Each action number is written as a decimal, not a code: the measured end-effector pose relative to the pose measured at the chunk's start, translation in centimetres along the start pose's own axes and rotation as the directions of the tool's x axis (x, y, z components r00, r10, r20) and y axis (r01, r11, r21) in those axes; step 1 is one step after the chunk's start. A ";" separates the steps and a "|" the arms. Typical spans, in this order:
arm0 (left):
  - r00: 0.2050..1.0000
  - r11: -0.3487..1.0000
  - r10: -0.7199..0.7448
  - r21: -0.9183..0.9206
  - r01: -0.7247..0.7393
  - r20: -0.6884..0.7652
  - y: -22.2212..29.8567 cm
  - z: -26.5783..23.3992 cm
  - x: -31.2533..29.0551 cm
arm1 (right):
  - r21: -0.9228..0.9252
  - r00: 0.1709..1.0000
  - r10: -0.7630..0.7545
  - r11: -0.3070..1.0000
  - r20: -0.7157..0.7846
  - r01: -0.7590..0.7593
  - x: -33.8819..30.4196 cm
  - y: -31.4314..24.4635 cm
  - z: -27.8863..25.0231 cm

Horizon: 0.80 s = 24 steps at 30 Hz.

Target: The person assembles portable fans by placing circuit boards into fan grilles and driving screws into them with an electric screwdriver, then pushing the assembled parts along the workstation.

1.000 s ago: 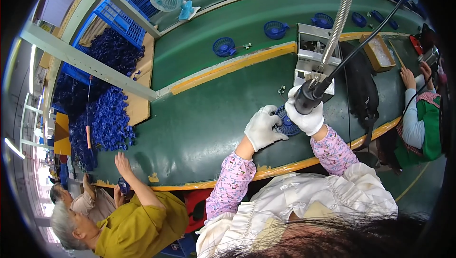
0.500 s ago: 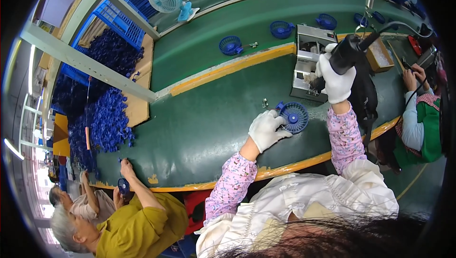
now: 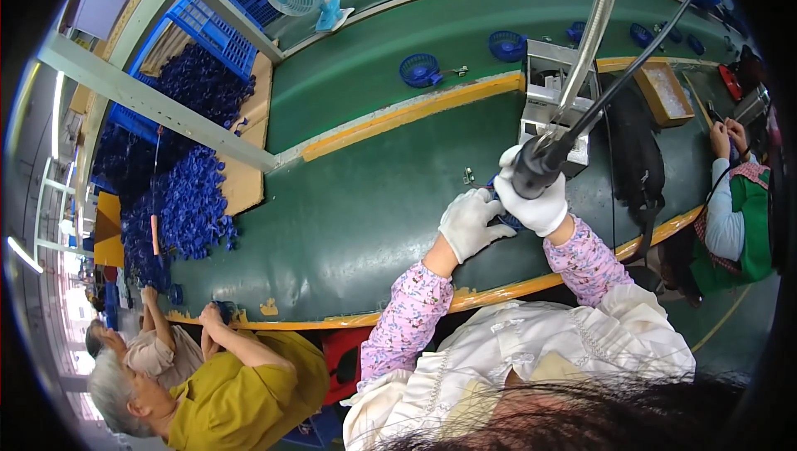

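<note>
My left hand (image 3: pixel 471 223), in a white glove, is closed on the rim of a small round blue fan housing (image 3: pixel 511 221) lying on the green bench. My right hand (image 3: pixel 540 209), gloved too, is wrapped round a black hanging power screwdriver (image 3: pixel 532 172). The screwdriver stands over the housing, and its tip is hidden under its body and the hand. Most of the housing is covered by my gloves. Just beyond my left fingers lies a small metal piece (image 3: pixel 469 175) on the bench.
A metal box device (image 3: pixel 535 98) stands beyond my right hand, with a black bag (image 3: pixel 638 156) beside it. Blue housings (image 3: pixel 421 71) sit on the green conveyor (image 3: pixel 349 98). Blue parts (image 3: pixel 195 202) are heaped at left. Co-workers sit left and right.
My right hand has brought the screwdriver from the metal box device down and left, over the blue housing. My left hand stays at the housing. Housings on the conveyor have shifted right.
</note>
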<state>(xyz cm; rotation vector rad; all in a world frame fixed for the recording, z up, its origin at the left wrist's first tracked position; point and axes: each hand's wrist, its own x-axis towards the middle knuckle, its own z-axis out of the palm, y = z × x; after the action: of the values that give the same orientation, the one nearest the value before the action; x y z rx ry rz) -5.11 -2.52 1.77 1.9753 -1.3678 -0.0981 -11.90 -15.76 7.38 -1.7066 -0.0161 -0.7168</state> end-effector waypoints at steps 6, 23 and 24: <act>1.000 1.000 -0.007 -0.016 0.007 -0.014 0.2 -0.2 0.0 | 0.025 0.998 0.042 0.999 0.042 -0.043 -0.2 1.1 0.6; 0.768 0.932 -0.254 0.064 0.357 -0.588 -4.2 -2.6 -1.1 | 0.075 0.900 -0.123 0.983 -0.417 0.169 6.2 -1.3 -5.7; 0.788 0.925 -0.230 0.122 0.359 -0.571 -4.4 -2.9 -1.2 | 0.054 0.905 -0.124 0.986 -0.408 0.159 6.4 -1.0 -6.1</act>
<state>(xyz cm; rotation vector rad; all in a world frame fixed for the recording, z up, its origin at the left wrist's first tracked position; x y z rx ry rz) -0.87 0.75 0.93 2.1637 -0.7079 0.4714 -9.83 -23.26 11.80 -1.4578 0.1172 -1.1528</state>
